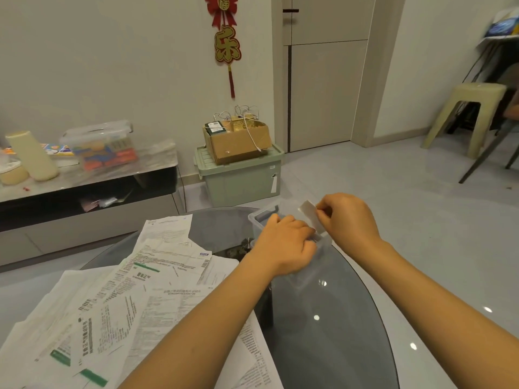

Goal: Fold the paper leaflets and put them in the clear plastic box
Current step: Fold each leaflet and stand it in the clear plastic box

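Note:
A clear plastic box (259,217) stands at the far side of the round glass table (351,318). My right hand (346,217) pinches a small folded leaflet (310,210) and holds it over the box opening. My left hand (283,244) rests on the near rim of the box with its fingers curled over the edge. A loose spread of unfolded printed leaflets (134,299) covers the left part of the table, and my left forearm lies over some of them. The inside of the box is mostly hidden by my hands.
A clear lid (306,273) lies flat on the glass near the box. Behind the table are a low TV bench (84,186) with bottles and a container, a green storage bin (238,178) carrying a cardboard box, and a beige stool (466,113).

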Available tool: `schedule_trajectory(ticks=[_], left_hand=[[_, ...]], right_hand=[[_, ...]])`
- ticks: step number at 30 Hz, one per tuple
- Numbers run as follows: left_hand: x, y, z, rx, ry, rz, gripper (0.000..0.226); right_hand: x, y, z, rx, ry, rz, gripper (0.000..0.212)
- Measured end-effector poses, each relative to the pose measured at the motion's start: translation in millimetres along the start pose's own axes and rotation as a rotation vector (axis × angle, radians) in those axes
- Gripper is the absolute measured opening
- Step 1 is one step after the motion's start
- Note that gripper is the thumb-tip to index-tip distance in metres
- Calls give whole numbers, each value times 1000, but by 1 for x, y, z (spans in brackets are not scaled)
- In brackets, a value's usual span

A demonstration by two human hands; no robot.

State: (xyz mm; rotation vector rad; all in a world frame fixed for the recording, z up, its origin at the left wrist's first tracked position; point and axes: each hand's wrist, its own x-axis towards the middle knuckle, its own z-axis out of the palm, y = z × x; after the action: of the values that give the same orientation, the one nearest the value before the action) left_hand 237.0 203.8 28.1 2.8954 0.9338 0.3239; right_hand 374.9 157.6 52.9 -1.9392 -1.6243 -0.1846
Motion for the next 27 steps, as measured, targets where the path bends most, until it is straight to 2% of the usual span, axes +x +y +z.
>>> schedule_trajectory(ticks=[3, 9, 17, 23, 27], left_hand=[[5, 0, 1, 24, -34, 3, 63], [3, -2, 6, -6, 27, -4, 83], [-6, -5, 10, -42, 91, -4, 79], [-9, -10, 14, -81, 97, -25, 75], [-16, -10, 7, -114, 100, -55, 61]], right_hand=[[2, 2, 1, -25, -22, -20, 18], [13, -9, 0, -195, -231, -46, 22], [22, -11, 21, -483, -376, -45, 20], [25, -8, 25, -402, -441, -9, 22], [21, -10, 9, -267, -373, 8, 22]])
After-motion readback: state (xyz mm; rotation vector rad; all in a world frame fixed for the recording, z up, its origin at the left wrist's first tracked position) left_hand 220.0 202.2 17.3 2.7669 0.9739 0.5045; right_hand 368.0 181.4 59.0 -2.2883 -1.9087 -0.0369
